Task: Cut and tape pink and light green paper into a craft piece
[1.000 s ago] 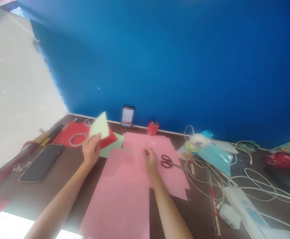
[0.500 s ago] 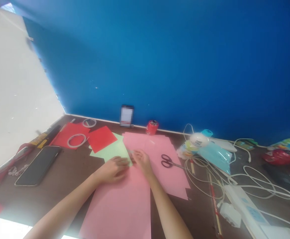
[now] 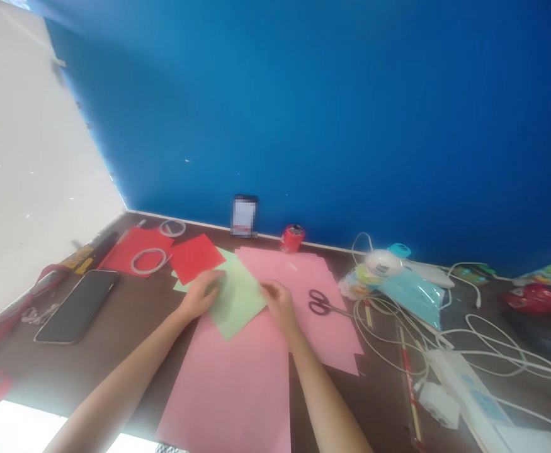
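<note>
A light green sheet of paper lies turned like a diamond over the pink paper, between my two hands. My left hand is closed at its left edge, fingers bent over the paper just below a red paper square. At the opposite corner, my right hand pinches the green sheet between thumb and fingers. Scissors with dark handles rest on the pink sheets to the right of that hand. Part of the green paper is hidden under the red square.
At left are a phone, more red paper and a white ring. A red roll stands by the blue wall. Tangled white cables, a power strip and a blue packet crowd the right.
The green sheet now lies spread as a diamond lower over the pink paper. My left hand has moved left and up, so the hands are farther apart. The view has shifted slightly.
</note>
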Tool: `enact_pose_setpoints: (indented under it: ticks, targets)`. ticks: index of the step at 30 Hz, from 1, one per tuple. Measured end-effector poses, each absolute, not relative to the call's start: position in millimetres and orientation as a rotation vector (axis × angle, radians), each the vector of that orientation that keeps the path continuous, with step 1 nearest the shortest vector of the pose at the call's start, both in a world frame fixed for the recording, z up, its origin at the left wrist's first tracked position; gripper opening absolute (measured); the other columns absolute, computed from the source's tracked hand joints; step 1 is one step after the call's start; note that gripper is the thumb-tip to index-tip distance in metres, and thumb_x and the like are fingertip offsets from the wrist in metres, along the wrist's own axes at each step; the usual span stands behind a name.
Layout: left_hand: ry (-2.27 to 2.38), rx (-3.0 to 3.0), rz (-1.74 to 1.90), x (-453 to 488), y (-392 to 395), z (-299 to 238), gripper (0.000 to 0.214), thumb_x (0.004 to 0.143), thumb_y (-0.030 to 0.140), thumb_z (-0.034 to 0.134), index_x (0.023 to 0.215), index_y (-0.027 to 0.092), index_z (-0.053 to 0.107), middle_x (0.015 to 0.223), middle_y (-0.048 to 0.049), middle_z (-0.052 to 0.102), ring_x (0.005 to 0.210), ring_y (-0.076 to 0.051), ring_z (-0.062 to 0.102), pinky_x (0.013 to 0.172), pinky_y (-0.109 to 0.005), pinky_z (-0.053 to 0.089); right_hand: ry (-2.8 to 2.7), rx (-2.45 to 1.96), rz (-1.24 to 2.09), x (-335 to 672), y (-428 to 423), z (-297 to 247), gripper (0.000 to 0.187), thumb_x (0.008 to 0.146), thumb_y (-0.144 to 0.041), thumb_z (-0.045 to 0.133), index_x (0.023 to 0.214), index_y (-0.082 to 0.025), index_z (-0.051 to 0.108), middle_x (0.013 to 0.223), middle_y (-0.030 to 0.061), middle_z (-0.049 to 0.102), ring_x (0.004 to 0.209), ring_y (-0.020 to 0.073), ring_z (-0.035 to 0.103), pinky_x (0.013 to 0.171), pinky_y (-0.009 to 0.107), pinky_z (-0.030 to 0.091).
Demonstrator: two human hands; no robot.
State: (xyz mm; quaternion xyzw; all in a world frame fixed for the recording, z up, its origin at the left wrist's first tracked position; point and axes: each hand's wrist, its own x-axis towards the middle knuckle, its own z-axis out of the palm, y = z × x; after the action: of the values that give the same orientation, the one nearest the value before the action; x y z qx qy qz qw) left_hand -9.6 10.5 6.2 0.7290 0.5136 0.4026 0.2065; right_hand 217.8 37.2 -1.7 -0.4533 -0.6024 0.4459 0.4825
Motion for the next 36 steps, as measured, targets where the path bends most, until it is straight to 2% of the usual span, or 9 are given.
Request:
enact_pose_setpoints:
  ticks: [4,8,11,13,15,20,24,30,36]
  targets:
    - [1.444,1.676,1.277,-14.6,14.3,10.3,0.047,0.080,0.035,0.053,0.124,0.021,0.045,0.120,-0.0098,0.055,0.104,-0.021,0.054,0.087,-0.035,0.045,-1.498,-1.104,1.089,219.0,36.4,3.7,0.013,0.072,-0.027,0.059,0.079,-0.020,0.066,0.085,0.0040,0.068,0.082,0.0186,0.062,0.079,0.034,0.047]
    - [1.274,1.579,1.125,-9.1,8.6,14.7,0.052,0.076,0.039,0.059,0.122,0.019,0.046,0.084,-0.0028,0.062,0.074,-0.014,0.057,0.070,-0.028,0.048,-1.497,-1.100,1.097,215.1,34.1,6.8,0.011,0.070,-0.027,0.060,0.076,-0.020,0.066,0.083,0.0034,0.068,0.081,0.0179,0.061,0.080,0.034,0.046]
    - [1.226,1.557,1.046,-7.1,7.4,13.7,0.034,0.076,0.040,0.057,0.100,0.016,0.058,0.063,0.0020,0.054,0.061,-0.012,0.052,0.058,-0.024,0.044,-1.475,-1.094,1.105,213.9,33.4,8.2,0.011,0.070,-0.028,0.061,0.075,-0.020,0.065,0.083,0.0032,0.068,0.081,0.0173,0.061,0.080,0.033,0.046]
    - [1.228,1.526,1.050,-7.8,8.4,12.8,0.026,0.077,0.040,0.056,0.084,0.015,0.059,0.064,0.0010,0.054,0.061,-0.012,0.052,0.056,-0.023,0.042,-1.444,-1.104,1.115,214.9,33.6,8.6,0.012,0.069,-0.029,0.063,0.076,-0.020,0.065,0.083,0.0033,0.067,0.081,0.0174,0.061,0.079,0.033,0.046]
    - [1.227,1.489,1.082,-9.3,9.7,13.0,0.025,0.077,0.039,0.055,0.078,0.015,0.058,0.067,0.0001,0.054,0.062,-0.012,0.052,0.056,-0.023,0.041,-1.406,-1.128,1.125,216.4,34.1,8.6,0.015,0.068,-0.031,0.064,0.078,-0.020,0.065,0.084,0.0034,0.067,0.081,0.0178,0.061,0.077,0.032,0.047]
    - [1.288,1.485,1.102,-11.2,9.5,16.3,0.030,0.076,0.040,0.056,0.096,0.017,0.057,0.052,0.0061,0.039,0.048,-0.009,0.040,0.046,-0.020,0.032,-1.380,-1.143,1.156,216.7,33.2,8.0,0.020,0.066,-0.032,0.066,0.081,-0.020,0.064,0.082,0.0036,0.066,0.078,0.0179,0.060,0.073,0.032,0.048]
    - [1.338,1.534,1.110,-10.3,8.8,16.4,0.030,0.078,0.039,0.052,0.101,0.019,0.056,0.052,0.0077,0.026,0.047,-0.008,0.030,0.044,-0.020,0.026,-1.331,-1.093,1.222,214.7,32.5,7.1,0.032,0.065,-0.031,0.068,0.095,-0.021,0.062,0.097,0.0056,0.064,0.088,0.0180,0.060,0.077,0.031,0.048]
    - [1.330,1.501,1.105,-9.9,9.7,13.1,0.029,0.079,0.040,0.051,0.098,0.019,0.052,0.053,0.0079,0.024,0.048,-0.009,0.029,0.045,-0.020,0.025,-1.237,-1.105,1.269,214.7,37.2,5.1,0.028,0.063,-0.032,0.069,0.087,-0.019,0.061,0.083,0.0043,0.065,0.081,0.0178,0.061,0.075,0.032,0.048]
    - [1.273,1.381,1.105,-10.3,9.1,11.3,0.034,0.076,0.039,0.056,0.104,0.020,0.050,0.055,0.0079,0.037,0.048,-0.008,0.039,0.047,-0.019,0.031,-1.267,-1.116,1.193,215.5,37.4,5.3,0.023,0.062,-0.037,0.069,0.072,-0.019,0.060,0.075,0.0027,0.064,0.075,0.0178,0.059,0.075,0.033,0.047]
